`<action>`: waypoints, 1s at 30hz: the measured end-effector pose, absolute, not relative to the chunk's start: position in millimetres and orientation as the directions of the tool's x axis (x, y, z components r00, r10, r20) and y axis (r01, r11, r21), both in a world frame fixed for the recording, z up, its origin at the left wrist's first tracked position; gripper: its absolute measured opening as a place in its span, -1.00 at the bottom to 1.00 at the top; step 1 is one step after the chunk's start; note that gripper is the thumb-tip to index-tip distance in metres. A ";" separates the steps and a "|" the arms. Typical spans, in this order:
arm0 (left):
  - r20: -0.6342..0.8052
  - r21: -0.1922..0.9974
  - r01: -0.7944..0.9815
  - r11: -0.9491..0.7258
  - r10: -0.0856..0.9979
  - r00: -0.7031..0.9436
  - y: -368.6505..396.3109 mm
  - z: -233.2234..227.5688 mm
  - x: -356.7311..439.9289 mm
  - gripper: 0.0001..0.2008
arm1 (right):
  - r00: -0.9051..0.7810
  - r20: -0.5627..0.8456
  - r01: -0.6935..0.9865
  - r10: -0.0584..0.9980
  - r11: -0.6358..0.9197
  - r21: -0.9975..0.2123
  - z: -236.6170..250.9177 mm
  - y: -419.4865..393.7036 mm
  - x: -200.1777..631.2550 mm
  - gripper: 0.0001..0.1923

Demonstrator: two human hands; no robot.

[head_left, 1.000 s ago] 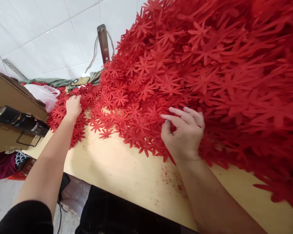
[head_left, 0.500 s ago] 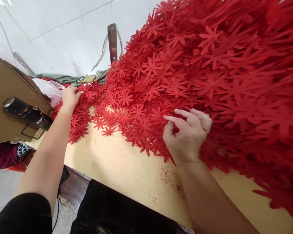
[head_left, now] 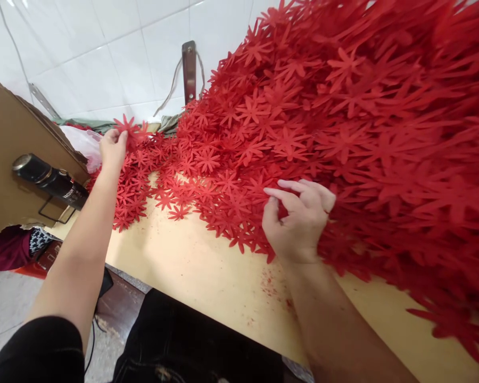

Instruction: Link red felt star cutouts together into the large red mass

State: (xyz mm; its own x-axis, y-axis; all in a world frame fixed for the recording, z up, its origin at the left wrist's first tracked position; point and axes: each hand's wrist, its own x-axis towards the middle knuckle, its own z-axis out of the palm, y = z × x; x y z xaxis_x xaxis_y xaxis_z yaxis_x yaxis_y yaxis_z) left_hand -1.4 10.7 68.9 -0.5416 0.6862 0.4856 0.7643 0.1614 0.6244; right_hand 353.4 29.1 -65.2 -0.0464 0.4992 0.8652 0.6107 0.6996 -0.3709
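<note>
In the head view, my left hand [head_left: 112,148] is closed in a pinch on a red flower cutout [head_left: 126,127] with thin petals. It holds this cutout just above a smaller heap of similar red cutouts [head_left: 131,197] at the left. My right hand [head_left: 297,218] is at the lower edge of a large, high pile of red flower cutouts [head_left: 287,106]. Its fingers are bent but apart, thumb and index finger close together, and nothing shows between them. A single red cutout [head_left: 179,213] lies on the light wooden table [head_left: 183,260].
A black vacuum flask [head_left: 50,181] leans by a cardboard box [head_left: 8,138] at the left. Behind the smaller heap are a pale plastic bag [head_left: 82,143] and green cloth [head_left: 96,126]. A metal bracket [head_left: 189,72] stands against the white tiled wall [head_left: 104,53].
My left hand has lifted slightly, and a red flower cutout now shows raised in its fingers. My right hand has shifted a little left, its thumb and index finger nearer each other.
</note>
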 end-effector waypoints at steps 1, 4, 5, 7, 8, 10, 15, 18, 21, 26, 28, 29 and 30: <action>0.479 0.668 0.736 0.112 0.692 -0.540 14.5 66.6 10.5 -0.88 | -0.042 0.864 0.597 0.501 0.706 -0.381 -64.4 28.8 352.5 -0.82; 0.435 0.760 0.650 -0.033 0.768 -0.470 25.0 50.2 59.3 -0.91 | -0.020 0.844 0.544 0.535 0.714 -0.440 -62.6 26.9 348.6 -0.81; 0.418 0.783 0.619 -0.062 0.790 -0.450 27.0 42.6 79.1 -0.86 | -0.009 0.823 0.514 0.568 0.709 -0.483 -62.2 25.8 346.8 -0.81; 0.325 0.878 0.460 -0.137 0.875 -0.360 27.4 26.8 121.0 -0.77 | 0.026 0.742 0.392 0.670 0.676 -0.624 -61.5 23.2 342.6 -0.77; 0.265 0.919 0.362 -0.153 0.922 -0.283 25.9 19.3 141.6 -0.75 | 0.040 0.676 0.289 0.736 0.639 -0.713 -61.2 21.8 340.3 -0.73; 0.189 0.958 0.246 -0.147 0.970 -0.156 20.7 6.0 177.7 -0.76 | 0.027 0.503 0.014 0.864 0.502 -0.865 -60.4 19.7 335.5 -0.64; 0.085 0.978 0.185 -0.098 0.993 0.076 11.3 -16.7 218.0 -0.94 | -0.105 0.165 -0.359 0.981 0.117 -0.926 -57.1 18.5 329.4 -0.55; 0.058 0.958 0.277 -0.074 0.996 0.063 7.3 -19.0 214.9 -0.97 | -0.145 0.075 -0.345 0.987 0.021 -0.938 -55.1 16.7 328.8 -0.58; 0.028 0.921 0.386 -0.052 0.997 0.069 -0.6 -12.5 207.6 -0.86 | -0.173 0.026 -0.364 0.985 -0.039 -0.930 -53.1 14.5 328.9 -0.63; 0.000 0.841 0.540 -0.023 0.999 0.042 -19.5 -2.9 181.1 -0.81 | -0.121 0.008 -0.500 0.993 -0.054 -0.864 -49.0 19.9 341.4 -0.77; -0.010 0.763 0.646 0.000 1.000 0.011 -29.7 -1.4 158.6 -0.80 | -0.074 -0.018 -0.526 0.997 -0.055 -0.849 -49.2 25.6 349.1 -0.81; -0.014 0.712 0.702 0.018 1.000 -0.012 -35.4 -0.6 145.3 -0.80 | -0.052 -0.033 -0.532 0.998 -0.056 -0.845 -49.8 28.2 352.1 -0.81; -0.033 0.650 0.758 0.050 0.999 -0.037 -41.3 0.4 131.4 -0.79 | -0.035 -0.042 -0.530 0.998 -0.054 -0.846 -50.6 30.3 354.1 -0.81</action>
